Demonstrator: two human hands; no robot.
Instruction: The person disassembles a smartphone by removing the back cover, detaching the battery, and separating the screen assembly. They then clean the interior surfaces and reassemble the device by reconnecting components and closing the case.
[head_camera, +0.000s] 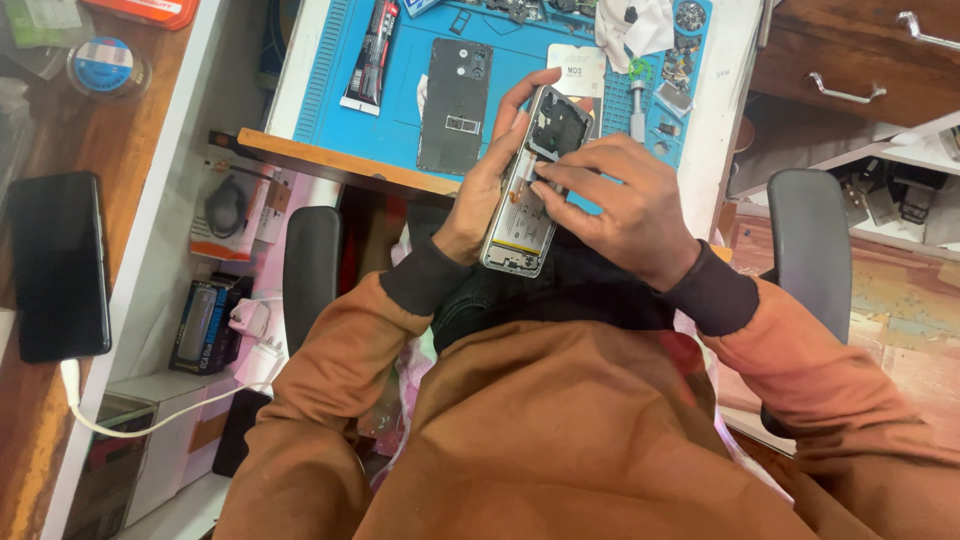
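An opened smartphone (530, 190) with its back cover off shows a battery and dark inner plates. My left hand (487, 180) grips it from the left side, fingers curled over its top edge. My right hand (618, 200) rests on its right side, fingertips pinching at something small near the middle of the phone; what they pinch is too small to tell. The phone is held above my lap, just in front of the desk edge. A dark back cover (455, 105) lies on the blue work mat (400, 130) beyond my hands.
On the mat lie a glue tube (371, 55), a white card (577, 68), a screwdriver (637, 108), and several small parts (680, 60). A black phone (58, 265) on a white cable sits on the wooden surface at left. Chair armrests (311, 275) flank me; drawers (850, 60) stand at right.
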